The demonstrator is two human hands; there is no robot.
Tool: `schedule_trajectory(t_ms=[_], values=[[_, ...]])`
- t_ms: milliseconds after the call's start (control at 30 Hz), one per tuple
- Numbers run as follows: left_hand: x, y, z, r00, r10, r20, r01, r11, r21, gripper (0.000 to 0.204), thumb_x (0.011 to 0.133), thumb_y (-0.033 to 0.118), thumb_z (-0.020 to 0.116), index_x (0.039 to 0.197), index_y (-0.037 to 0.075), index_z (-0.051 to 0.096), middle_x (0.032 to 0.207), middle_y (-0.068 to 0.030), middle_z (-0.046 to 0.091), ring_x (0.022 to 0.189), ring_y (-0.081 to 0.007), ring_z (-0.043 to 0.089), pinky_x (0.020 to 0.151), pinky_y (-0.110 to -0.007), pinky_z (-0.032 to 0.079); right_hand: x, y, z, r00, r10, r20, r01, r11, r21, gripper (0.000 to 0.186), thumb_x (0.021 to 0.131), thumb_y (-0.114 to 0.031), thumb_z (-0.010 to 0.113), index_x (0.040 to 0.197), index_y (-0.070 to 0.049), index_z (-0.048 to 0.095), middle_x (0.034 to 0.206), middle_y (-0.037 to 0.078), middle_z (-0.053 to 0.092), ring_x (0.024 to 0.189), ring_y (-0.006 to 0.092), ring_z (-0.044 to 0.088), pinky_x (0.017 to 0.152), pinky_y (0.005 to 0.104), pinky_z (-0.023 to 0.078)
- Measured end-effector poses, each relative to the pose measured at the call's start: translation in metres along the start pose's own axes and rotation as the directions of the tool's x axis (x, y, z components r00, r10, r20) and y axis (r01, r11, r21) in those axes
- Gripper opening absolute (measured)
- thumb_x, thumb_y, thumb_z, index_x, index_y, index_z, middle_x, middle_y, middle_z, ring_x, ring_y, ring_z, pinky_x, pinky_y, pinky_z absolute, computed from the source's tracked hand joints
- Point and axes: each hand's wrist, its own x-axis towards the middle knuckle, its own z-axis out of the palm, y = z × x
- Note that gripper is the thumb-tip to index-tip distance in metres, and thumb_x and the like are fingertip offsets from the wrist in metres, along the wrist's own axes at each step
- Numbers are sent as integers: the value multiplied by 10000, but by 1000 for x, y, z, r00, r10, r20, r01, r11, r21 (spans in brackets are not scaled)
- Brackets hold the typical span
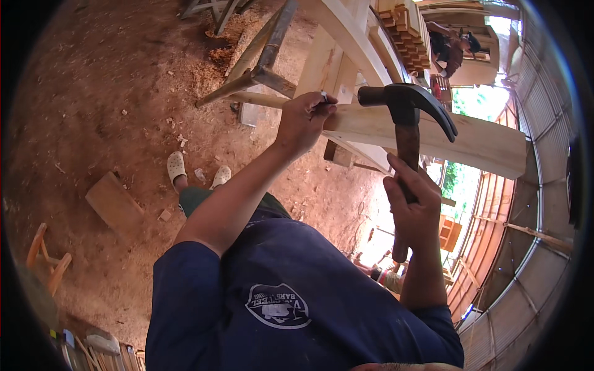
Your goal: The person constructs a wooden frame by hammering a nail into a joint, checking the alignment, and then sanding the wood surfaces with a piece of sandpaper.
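Observation:
My right hand (417, 204) is wrapped round the wooden handle of a claw hammer (405, 102). Its black head is raised, with the striking face toward my left hand and the curved claw pointing away to the right. Between the fingertips of my left hand (303, 123) is a nail (323, 96), of which only the shiny end shows. That hand rests at the left end of a pale wooden board (470, 141), which runs rightward behind the hammer. How far the nail sits in the wood is hidden by my fingers.
Pale planks (328, 59) and a stack of wooden pieces (405, 31) lie beyond the board. A wooden trestle (266, 68) stands to their left. Another person (455, 49) works at the far right. On the dirt floor lie a wood block (114, 201) and shavings (219, 59).

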Motion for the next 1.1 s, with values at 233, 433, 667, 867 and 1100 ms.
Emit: schedule_trajectory(t_ms=[233, 433, 667, 867, 1100], values=[[3, 3, 0, 999, 39, 37, -44, 992, 122, 96, 956, 46, 701, 1025, -8, 742, 875, -93, 760, 843, -110, 709, 773, -278, 553, -2, -7, -16, 999, -39, 1, 39, 999, -20, 350, 904, -1, 723, 1249, -57, 733, 1103, 140, 720, 926, 220, 683, 826, 328, 528], [3, -3, -5, 994, 93, 49, -99, 985, 140, 95, 958, 51, 700, 1021, -9, 739, 868, -94, 756, 806, -114, 699, 742, -289, 543, 9, -9, -25, 975, -212, 65, 217, 973, -75, 465, 892, 19, 722, 1348, -55, 673, 1113, 156, 721, 911, 222, 689, 825, 328, 533], [3, 6, -6, 991, 106, 82, -120, 975, 188, 78, 955, 43, 703, 1005, -6, 737, 863, -120, 749, 805, -136, 714, 743, -298, 548, 10, -21, -30, 969, -245, 11, 246, 968, -60, 685, 877, 4, 754, 1513, -24, 500, 1024, 172, 720, 827, 228, 704, 754, 358, 559], [8, -1, -9, 936, 337, 104, -352, 911, 214, 98, 919, 39, 739, 1011, 5, 740, 885, -162, 748, 808, -254, 752, 741, -351, 576, 26, -26, -28, 872, -488, 40, 484, 847, -221, 790, 898, 67, 690, 1605, -108, 387, 946, 100, 706, 716, 140, 613, 668, 310, 510], [14, 0, -10, 888, 414, 201, -457, 842, 286, 61, 900, 18, 743, 959, 9, 730, 897, -149, 755, 828, -281, 759, 738, -359, 591, 34, -27, -19, 961, -157, 229, 229, 914, -336, 727, 920, 1, 685, 1585, -124, 419, 1228, 253, 692, 983, 350, 720, 893, 362, 531]])
